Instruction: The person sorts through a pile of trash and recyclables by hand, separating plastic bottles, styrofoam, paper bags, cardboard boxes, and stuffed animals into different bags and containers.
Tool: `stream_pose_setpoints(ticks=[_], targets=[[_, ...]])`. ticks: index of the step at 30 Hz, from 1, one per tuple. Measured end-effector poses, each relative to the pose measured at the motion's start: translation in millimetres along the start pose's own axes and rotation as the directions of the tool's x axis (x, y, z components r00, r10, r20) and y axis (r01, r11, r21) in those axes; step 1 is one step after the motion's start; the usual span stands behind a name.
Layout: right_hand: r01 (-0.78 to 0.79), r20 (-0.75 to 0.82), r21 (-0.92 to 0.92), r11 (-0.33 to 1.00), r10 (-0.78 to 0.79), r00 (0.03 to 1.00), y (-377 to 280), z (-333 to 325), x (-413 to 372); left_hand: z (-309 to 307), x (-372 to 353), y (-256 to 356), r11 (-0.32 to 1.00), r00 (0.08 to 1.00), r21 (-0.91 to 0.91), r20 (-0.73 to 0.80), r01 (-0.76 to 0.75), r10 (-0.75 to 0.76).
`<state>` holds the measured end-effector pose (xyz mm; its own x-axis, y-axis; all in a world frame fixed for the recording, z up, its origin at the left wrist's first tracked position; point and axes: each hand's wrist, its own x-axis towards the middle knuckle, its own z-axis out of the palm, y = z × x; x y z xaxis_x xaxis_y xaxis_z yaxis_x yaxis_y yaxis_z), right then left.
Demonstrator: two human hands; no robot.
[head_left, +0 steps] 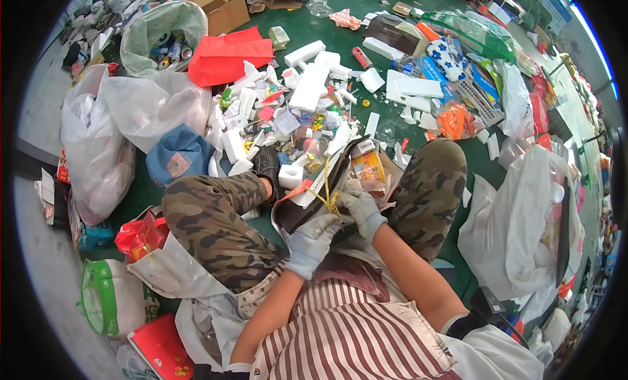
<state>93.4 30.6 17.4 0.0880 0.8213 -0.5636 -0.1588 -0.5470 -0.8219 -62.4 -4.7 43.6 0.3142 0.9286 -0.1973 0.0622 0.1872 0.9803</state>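
Observation:
Between my bent knees stands a bundle of flattened cardboard and paper (302, 216), with a black sheet and an orange-printed piece (368, 168) in it. A yellow rope (331, 201) runs round the bundle and gathers in a knot or tangle at its near side. My left hand (310, 246), in a pale work glove, is closed with fingertips pinched close below the rope's tangle. Just right of the tangle, my right hand (362, 213), gloved alike, has its fingers curled on the rope against the bundle. The rope's ends are partly hidden by the gloves.
White foam pieces (310, 87) and mixed scraps spread in front of me. A bin of cans (137, 45) stands far left, with plastic bags (98, 151) nearer. A large white sack (523, 229) sits to my right. A red sheet (230, 55) lies beside the bin.

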Motion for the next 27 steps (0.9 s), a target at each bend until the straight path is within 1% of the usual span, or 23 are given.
stream_pose_setpoints(ticks=[1, 3, 4, 5, 6, 7, 8, 9, 10, 11, 12, 13, 15, 16, 17, 19, 20, 22, 23, 24, 25, 26, 27], targets=[[-0.056, 0.018, 0.069, 0.996, 0.055, 0.998, 3, -2, 2, -2, -1, -5, 1.000, 1.000, 0.002, 0.002, 0.000, 0.000], [-0.115, 0.046, 0.137, 0.984, 0.110, 0.993, 7, -2, 4, -8, -5, -7, 0.960, 0.982, -0.208, -0.073, -0.187, 0.176], [-0.115, 0.120, 0.172, 0.978, 0.095, 0.988, 7, -1, 2, -16, -2, -14, 0.960, 0.989, -0.254, -0.113, -0.120, 0.094], [-0.116, 0.191, 0.206, 0.972, 0.076, 0.979, 7, -1, -1, -16, -4, -16, 0.960, 0.989, -0.253, -0.112, -0.117, 0.091], [-0.117, 0.190, 0.207, 0.971, 0.077, 0.979, 6, 1, -2, -15, -4, -5, 0.917, 0.995, -0.397, -0.101, -0.025, -0.016], [-0.059, 0.079, 0.077, 0.995, 0.053, 0.995, 4, 5, -3, -13, -6, 6, 0.845, 0.990, -0.532, -0.074, 0.062, -0.119], [-0.015, -0.028, -0.059, 0.998, 0.013, 1.000, 2, 7, -5, -11, -10, 13, 0.732, 0.959, -0.630, 0.073, 0.258, -0.274], [-0.011, -0.027, -0.060, 0.998, 0.010, 1.000, -3, 6, -6, -13, -9, 7, 0.734, 0.960, -0.630, 0.072, 0.255, -0.271], [0.487, 0.056, -0.467, 0.738, -0.524, 0.850, -10, 4, -9, -15, -6, -3, 0.633, 0.967, -0.748, 0.047, 0.201, -0.251], [0.717, 0.340, -0.686, 0.124, -0.816, 0.467, -17, 4, -14, -17, -6, -12, 0.513, 0.971, -0.846, 0.017, 0.141, -0.239], [0.727, 0.384, -0.686, -0.012, -0.856, 0.348, -27, 9, -20, -12, -3, -11, 0.513, 0.934, -0.851, -0.084, 0.115, -0.348], [0.730, 0.386, -0.684, -0.013, -0.855, 0.346, -31, 9, -23, -10, 0, -8, 0.513, 0.933, -0.851, -0.088, 0.111, -0.348], [0.771, 0.550, -0.613, -0.176, -0.795, 0.256, -34, 7, -25, -11, 3, -2, 0.580, 0.905, -0.808, -0.164, 0.105, -0.393], [0.775, 0.605, -0.606, -0.180, -0.737, 0.301, -32, 6, -25, -11, 3, 2, 0.558, 0.891, -0.826, -0.189, 0.083, -0.413], [0.778, 0.606, -0.602, -0.178, -0.737, 0.300, -29, 7, -25, -13, 1, 1, 0.559, 0.889, -0.825, -0.194, 0.081, -0.414], [0.691, 0.468, -0.713, 0.119, -0.653, 0.595, -22, 4, -22, -12, -2, 2, 0.599, 0.954, -0.798, -0.123, 0.069, -0.273], [0.688, 0.469, -0.717, 0.113, -0.652, 0.596, -16, 1, -15, -5, -5, 5, 0.630, 0.947, -0.767, -0.098, 0.124, -0.306], [0.671, 0.211, -0.616, 0.412, -0.735, 0.645, -9, -1, -4, -1, -7, 0, 0.640, 0.924, -0.757, -0.138, 0.132, -0.355], [0.672, 0.215, -0.618, 0.408, -0.734, 0.644, -7, -5, -1, -1, -8, -1, 0.655, 0.896, -0.743, -0.186, 0.140, -0.403], [0.378, 0.067, -0.370, 0.848, -0.382, 0.922, -14, -7, -2, -3, -9, -1, 0.627, 0.882, -0.765, -0.187, 0.145, -0.432], [-0.087, 0.070, -0.044, 0.995, 0.090, 0.994, -18, -7, -3, -6, -10, -2, 0.626, 0.880, -0.767, -0.193, 0.141, -0.434], [-0.136, 0.104, 0.054, 0.989, 0.130, 0.986, -18, -5, -4, -9, -9, -3, 0.707, 0.889, -0.680, -0.183, 0.194, -0.420], [-0.137, 0.105, 0.053, 0.989, 0.131, 0.986, -21, -3, -8, -11, -8, -3, 0.777, 0.898, -0.581, -0.169, 0.243, -0.407]])
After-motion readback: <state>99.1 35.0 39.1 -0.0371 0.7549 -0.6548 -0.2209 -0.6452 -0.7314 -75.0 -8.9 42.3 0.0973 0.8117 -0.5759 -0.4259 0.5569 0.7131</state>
